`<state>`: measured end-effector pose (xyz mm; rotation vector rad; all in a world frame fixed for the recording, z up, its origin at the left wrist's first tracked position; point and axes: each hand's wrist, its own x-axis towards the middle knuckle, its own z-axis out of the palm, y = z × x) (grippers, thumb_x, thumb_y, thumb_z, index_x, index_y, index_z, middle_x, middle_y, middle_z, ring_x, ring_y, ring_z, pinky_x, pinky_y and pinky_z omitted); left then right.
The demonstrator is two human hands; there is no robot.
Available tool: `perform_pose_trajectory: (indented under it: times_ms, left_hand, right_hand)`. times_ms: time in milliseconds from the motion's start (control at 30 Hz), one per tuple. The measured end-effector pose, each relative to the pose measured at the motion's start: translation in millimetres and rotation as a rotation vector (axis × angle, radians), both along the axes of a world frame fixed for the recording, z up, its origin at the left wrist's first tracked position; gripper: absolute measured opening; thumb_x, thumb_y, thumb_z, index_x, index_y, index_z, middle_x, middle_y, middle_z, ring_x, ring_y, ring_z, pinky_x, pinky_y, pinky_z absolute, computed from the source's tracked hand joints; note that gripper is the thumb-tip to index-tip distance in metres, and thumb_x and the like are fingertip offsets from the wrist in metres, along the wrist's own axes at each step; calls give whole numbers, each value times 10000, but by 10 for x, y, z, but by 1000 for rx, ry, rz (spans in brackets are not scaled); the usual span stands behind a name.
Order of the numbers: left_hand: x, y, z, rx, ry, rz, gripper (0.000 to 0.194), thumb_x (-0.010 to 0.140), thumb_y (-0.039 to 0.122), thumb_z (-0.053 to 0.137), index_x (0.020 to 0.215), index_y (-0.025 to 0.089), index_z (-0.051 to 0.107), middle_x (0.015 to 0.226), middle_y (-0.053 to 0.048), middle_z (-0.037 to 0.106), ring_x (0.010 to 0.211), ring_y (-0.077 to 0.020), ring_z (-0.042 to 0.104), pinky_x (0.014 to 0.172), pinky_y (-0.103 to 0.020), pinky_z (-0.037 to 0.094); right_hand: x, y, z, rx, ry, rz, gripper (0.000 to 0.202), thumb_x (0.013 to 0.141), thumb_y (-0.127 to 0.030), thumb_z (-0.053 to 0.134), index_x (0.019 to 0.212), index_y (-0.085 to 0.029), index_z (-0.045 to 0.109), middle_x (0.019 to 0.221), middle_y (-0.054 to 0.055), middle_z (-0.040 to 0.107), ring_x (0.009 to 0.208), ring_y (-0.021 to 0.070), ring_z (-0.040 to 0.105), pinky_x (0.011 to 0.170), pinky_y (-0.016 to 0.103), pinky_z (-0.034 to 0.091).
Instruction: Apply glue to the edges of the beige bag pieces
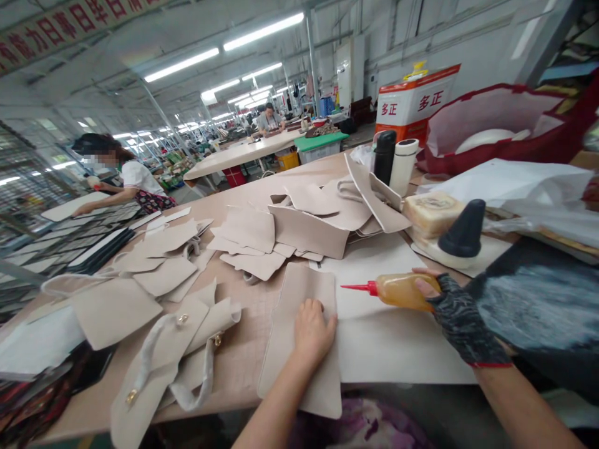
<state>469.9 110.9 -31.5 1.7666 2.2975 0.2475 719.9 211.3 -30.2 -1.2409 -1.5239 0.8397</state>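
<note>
My left hand [311, 330] lies flat on a long beige leather panel [290, 299] at the table's front edge, fingers closed together. My right hand [456, 315], in a dark patterned fingerless glove, grips an amber glue bottle [397, 290]. Its red nozzle [358, 287] points left, just above the white paper sheet [393, 349] beside the panel. The nozzle tip is apart from the panel's right edge.
Several cut beige pieces [262, 240] and strapped bag parts [178, 349] cover the table. A black cone [463, 231], black and white flasks [393, 159], a red bag [496, 125] and a red-white can [412, 103] stand at right. Two people work at tables behind.
</note>
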Motion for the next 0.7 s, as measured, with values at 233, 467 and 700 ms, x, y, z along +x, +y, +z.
perform_pose_trajectory:
  times_ms: [233,467,700]
  left_hand:
    - [103,151,14,-119,107,-53,235,835,132,412,1021,123,555,1032,-159,579,998,-259,532,852,-354,427]
    - [-144,312,-49,-70,-249,-76,287,865,186,410,985,145,667,1014,-102,655,940,-202,597,834,-275,439]
    - [-266,356,-248,12,-461,-18,305,822,177,457,1008,164,698,989,-40,709,913,-178,634,784,-228,464]
  right_hand:
    - [-89,17,-5,152,-142,9,335,834,-517,490,974,-219,547,916,78,588,867,270,555,828,390,430]
    - [-221,3,41,306,-172,92,271,874,-435,481,995,-197,532,953,96,568,904,259,551,847,424,434]
    - [-81,27,349,253,-72,102,279,834,-468,523,1001,-249,572,1010,80,604,930,298,579,825,464,478]
